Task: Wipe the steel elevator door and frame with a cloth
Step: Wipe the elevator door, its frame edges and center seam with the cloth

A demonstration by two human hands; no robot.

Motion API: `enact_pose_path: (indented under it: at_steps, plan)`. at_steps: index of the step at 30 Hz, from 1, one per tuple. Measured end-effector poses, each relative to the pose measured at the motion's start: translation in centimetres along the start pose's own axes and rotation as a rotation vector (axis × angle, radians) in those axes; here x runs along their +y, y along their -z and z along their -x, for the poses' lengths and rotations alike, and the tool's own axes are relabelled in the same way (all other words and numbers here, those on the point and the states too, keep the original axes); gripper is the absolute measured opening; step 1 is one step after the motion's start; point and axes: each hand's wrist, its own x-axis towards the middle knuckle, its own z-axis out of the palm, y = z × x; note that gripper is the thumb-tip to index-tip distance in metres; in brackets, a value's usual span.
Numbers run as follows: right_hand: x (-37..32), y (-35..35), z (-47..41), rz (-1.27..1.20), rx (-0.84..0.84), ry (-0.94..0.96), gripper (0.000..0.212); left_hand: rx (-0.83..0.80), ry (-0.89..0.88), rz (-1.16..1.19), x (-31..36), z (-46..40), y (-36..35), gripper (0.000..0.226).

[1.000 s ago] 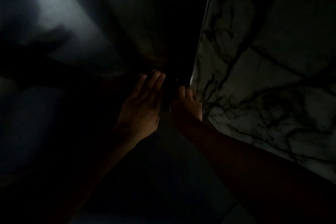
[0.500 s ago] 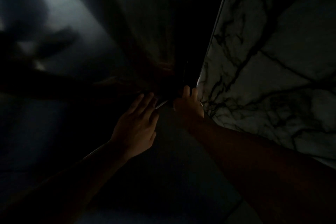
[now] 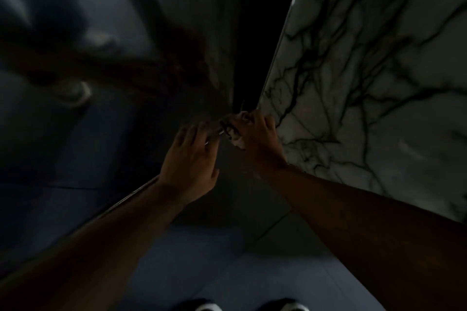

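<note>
Now the right hand (image 3: 255, 134) sat lower against the dark strip of the steel frame (image 3: 250, 70) than it had a second before, down by the bottom corner where the frame met the floor (image 3: 227, 260). Its fingers were curled round a pale, crumpled cloth (image 3: 237, 140), which had not been plain to see in the earlier views and now showed as a light wad under the knuckles. The cloth was pressed into the corner just beside the edge of the marble wall (image 3: 366, 83). The left hand (image 3: 190, 159) had dropped too and drifted a little away from the frame; it lay with fingers straight and spread, holding nothing, its tips at the foot of the steel door (image 3: 126, 33), though whether they truly touched the metal could not be told in such dim light.

Judged from this, the wiping had run down the frame to its lowest reach, so that stretch looked nearly done, while the broad face of the door to the left probably still wanted the cloth.

Around them, the door carried blurred reflections, a thin metal sill (image 3: 121, 202) ran along its base under the left forearm, and the toes of two shoes (image 3: 209, 307) showed at the bottom edge. The tight corner between frame and marble was the awkward part: the cloth could easily skip the seam, and the darkness hid any smears left behind.
</note>
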Motion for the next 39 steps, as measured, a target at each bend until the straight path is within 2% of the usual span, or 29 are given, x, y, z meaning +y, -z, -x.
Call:
enact_pose_path:
  at_steps: [3,6,12,17,19,23,26,30,36,39]
  plan:
    - [-3.3,6.8,1.2,-0.018,0.041,0.047,0.062,0.006,-0.033,-0.036,-1.0,2.3,7.2,0.078]
    - [-6.2,12.2,1.2,-0.018,0.113,0.089,0.057,0.029,-0.026,-0.062,-1.9,3.5,13.2,0.077]
    - [-12.2,24.3,2.3,-0.052,0.192,0.205,0.053,0.082,0.073,-0.003,-3.5,6.7,25.8,0.088]
    - [-15.8,33.4,2.9,-0.048,0.238,0.271,0.066,0.183,0.038,-0.060,-5.7,8.2,35.5,0.085]
    - [-16.9,37.0,3.0,-0.068,0.261,0.339,0.068,0.220,0.011,-0.052,-6.2,8.4,39.2,0.077]
    - [-19.5,43.8,2.7,-0.062,0.320,0.508,0.053,0.267,0.030,-0.060,-7.0,9.4,46.2,0.068]
    - [-21.5,48.4,2.5,-0.019,0.307,0.575,0.063,0.327,0.019,-0.144,-8.1,11.0,51.4,0.066]
    - [-24.1,55.3,3.4,0.049,0.379,0.755,0.072,0.440,0.046,-0.252,-9.5,13.0,57.9,0.066]
    - [-28.2,64.4,3.6,0.052,0.343,0.902,0.055,0.588,0.083,-0.366,-10.3,15.4,67.5,0.060]
    - [-31.6,71.0,5.0,0.034,0.357,1.012,0.046,0.685,0.181,-0.382,-11.2,17.9,74.0,0.060]
